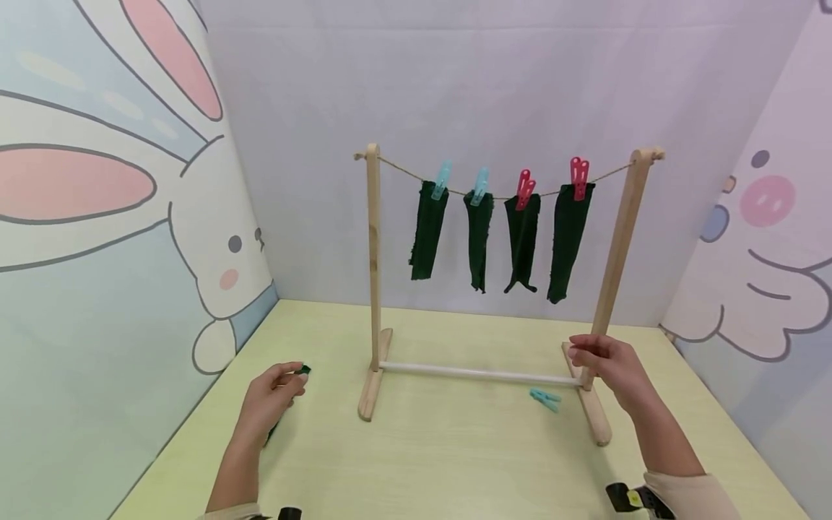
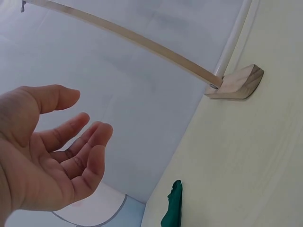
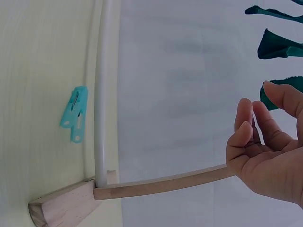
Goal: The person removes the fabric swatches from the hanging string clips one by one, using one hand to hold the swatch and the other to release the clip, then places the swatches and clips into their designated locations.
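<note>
My left hand (image 1: 271, 399) hovers over the left side of the table, its fingers loosely bent and nothing in them. Below it lies a dark green cloth strip (image 2: 173, 205), mostly hidden by that hand in the head view. Beside the right post of a wooden drying rack (image 1: 620, 253) is my right hand (image 1: 614, 365), relaxed and holding nothing. Several dark green cloth strips hang from the rack's string; the rightmost strip (image 1: 570, 242) and its neighbour carry red clothespins (image 1: 580, 178). Blue clothespins (image 1: 442, 180) clip the two on the left.
A loose blue clothespin (image 1: 544, 399) lies on the table (image 1: 442, 462) in front of the rack's white bottom rod (image 1: 481, 373), near the right foot (image 1: 594, 415). The left foot (image 1: 373, 393) stands right of my left hand. Walls with cartoon drawings enclose the table.
</note>
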The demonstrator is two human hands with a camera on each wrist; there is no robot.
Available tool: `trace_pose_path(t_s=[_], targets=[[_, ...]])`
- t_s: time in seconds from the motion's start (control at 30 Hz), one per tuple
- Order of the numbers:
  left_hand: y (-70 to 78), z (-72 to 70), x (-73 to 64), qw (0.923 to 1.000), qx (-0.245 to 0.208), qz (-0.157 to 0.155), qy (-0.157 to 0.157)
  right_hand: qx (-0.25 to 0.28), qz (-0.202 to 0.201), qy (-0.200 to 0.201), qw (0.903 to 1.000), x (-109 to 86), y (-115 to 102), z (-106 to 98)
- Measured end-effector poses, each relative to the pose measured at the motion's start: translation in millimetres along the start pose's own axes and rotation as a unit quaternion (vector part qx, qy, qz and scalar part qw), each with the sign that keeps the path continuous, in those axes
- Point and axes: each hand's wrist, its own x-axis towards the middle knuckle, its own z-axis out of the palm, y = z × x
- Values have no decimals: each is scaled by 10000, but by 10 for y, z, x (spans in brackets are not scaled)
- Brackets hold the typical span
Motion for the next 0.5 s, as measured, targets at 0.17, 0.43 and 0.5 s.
trace_pose_path(t_s=[0.17,0.43,0.5], targets=[[58,118,40,9998,-164,144,26,-102,-239,-203,9995,40,-77,42],[205,339,144,9983,-330,486,-51,-455,-608,-218,9969,123,-288,85],[262,402,165,9973,-424,594,-103,-513,-721,-238,9958,145,-345,81]])
